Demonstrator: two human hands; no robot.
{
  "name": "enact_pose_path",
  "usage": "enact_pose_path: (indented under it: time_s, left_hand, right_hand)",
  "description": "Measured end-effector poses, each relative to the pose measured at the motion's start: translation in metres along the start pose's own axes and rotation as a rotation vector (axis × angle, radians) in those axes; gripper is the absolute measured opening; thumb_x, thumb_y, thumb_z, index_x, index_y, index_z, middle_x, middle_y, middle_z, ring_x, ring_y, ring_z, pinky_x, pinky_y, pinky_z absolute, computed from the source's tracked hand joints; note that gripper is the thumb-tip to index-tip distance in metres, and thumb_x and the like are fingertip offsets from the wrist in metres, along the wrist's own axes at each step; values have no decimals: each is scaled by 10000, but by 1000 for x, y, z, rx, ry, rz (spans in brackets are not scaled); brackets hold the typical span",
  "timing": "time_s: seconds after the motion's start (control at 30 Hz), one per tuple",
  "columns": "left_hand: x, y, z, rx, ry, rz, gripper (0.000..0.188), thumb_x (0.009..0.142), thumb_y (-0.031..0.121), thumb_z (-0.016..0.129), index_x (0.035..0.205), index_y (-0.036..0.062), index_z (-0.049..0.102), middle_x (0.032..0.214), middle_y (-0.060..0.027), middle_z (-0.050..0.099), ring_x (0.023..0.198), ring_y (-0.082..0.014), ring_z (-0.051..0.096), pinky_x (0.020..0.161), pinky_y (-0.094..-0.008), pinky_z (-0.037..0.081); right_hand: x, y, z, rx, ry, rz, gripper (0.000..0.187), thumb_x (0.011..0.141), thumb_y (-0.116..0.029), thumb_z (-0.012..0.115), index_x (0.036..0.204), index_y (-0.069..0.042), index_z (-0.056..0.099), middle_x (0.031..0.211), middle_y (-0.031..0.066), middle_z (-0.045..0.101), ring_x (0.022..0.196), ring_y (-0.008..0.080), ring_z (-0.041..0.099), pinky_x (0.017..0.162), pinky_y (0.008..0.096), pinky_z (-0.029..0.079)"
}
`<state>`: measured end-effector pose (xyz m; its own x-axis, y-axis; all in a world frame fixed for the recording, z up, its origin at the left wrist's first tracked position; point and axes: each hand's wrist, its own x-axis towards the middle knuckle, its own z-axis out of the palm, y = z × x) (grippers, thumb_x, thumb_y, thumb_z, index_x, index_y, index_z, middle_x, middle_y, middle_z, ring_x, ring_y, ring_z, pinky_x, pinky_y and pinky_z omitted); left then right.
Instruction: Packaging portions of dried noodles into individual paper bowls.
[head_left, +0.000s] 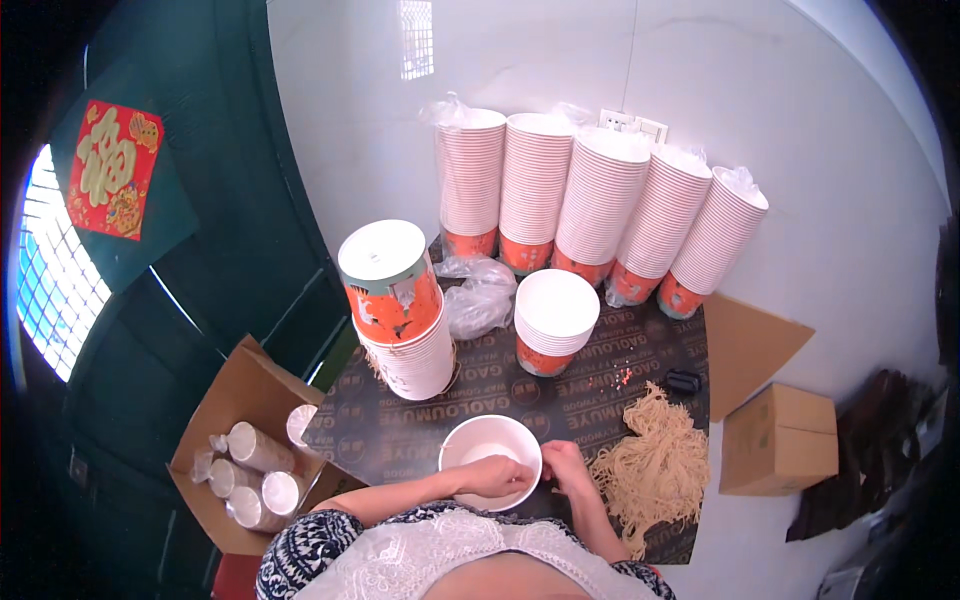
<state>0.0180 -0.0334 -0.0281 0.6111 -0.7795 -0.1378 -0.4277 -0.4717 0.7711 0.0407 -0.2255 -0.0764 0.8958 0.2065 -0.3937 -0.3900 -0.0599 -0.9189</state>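
A white paper bucket (pixel 465 440) stands at the table's near edge, its mouth facing up. My left hand (pixel 495 477) lies over its opening, fingers curled together near the right side of the rim. Just outside that rim, my right hand (pixel 566 467) has its fingers pinched together. What either hand holds is too small to make out. A thin tan strand shows on the bucket's left rim. To the right of my right hand spreads a heap of tan cords (pixel 652 460).
Tall stacks of paper buckets (pixel 600 190) line the wall. An upside-down stack (pixel 395 310) with cords, a plastic bag (pixel 480 295), a short stack (pixel 555 320) and a small black object (pixel 683 381) are on the table (pixel 400 430). Cardboard boxes (pixel 790 440) flank it.
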Motion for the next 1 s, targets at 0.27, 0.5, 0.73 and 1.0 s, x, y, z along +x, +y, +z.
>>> enact_pose_path:
  time_s: [0.27,0.5,0.73,1.0]
  left_hand:
    - [1,-9,4,15,116,4,116,872,173,577,902,74,629,790,-156,652,724,-338,635,687,-411,490]
    - [-4,5,-2,19,36,-18,139,827,181,568,891,89,650,780,-189,650,726,-371,635,699,-455,488]
    - [-12,7,-8,-149,158,-112,141,845,150,560,860,47,655,733,-152,653,656,-292,649,645,-401,498]
    - [-13,24,-11,-823,461,-374,130,822,77,588,772,-21,655,639,-16,573,572,-76,489,538,-231,385]
  right_hand:
    - [-10,-23,12,357,156,-82,74,774,19,543,830,-18,573,633,19,542,459,51,427,378,196,290]
    - [-5,-38,2,601,-98,-167,208,872,-64,535,1076,-22,534,779,38,606,610,62,508,557,206,395]
    - [-24,-56,20,782,-278,-402,209,928,-85,524,1121,-8,514,790,66,565,694,151,548,654,260,449]
    - [-33,-50,29,883,-248,-243,196,912,-88,495,1089,-6,512,724,21,485,560,75,380,503,217,303]
